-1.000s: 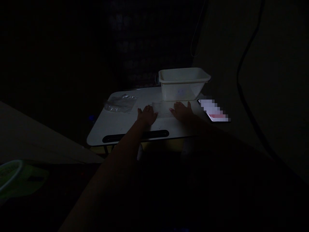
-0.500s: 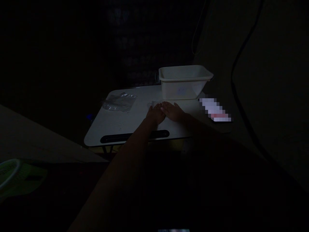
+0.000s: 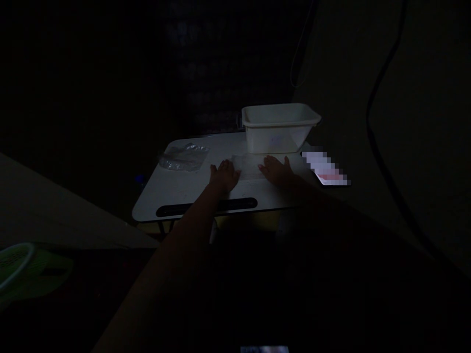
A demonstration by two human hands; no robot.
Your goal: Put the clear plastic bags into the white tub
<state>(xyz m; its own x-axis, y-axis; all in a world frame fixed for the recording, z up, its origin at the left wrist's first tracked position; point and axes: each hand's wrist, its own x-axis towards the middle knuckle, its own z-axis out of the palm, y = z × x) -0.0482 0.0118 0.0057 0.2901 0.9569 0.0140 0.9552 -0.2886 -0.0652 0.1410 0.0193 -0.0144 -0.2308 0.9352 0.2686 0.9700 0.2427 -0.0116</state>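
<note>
On the white folding table (image 3: pixel 176 191), a thin clear plastic sheet or bag (image 3: pixel 249 169) lies flat between my hands; the dim light hides its exact kind. My left hand (image 3: pixel 225 175) rests at its left side with fingers spread. At the right side lies my right hand (image 3: pixel 276 170), palm down, its thumb and fingers apart. Both hands seem to press on the plastic's edges, and neither grips anything that I can see. Farther left on the table is a crumpled clear plastic bag (image 3: pixel 186 158).
A white plastic tub (image 3: pixel 274 139) stands at the table's back right. Beside it lies a lit phone (image 3: pixel 326 168), its screen blurred. A black slot (image 3: pixel 235 204) runs along the front edge. A green basket (image 3: pixel 44 274) is at lower left, and a dark cable (image 3: pixel 375 132) hangs at right.
My hands, which were together over the plastic, have moved apart, left hand to the left and right hand to the right. More of the flat plastic now shows between them.
</note>
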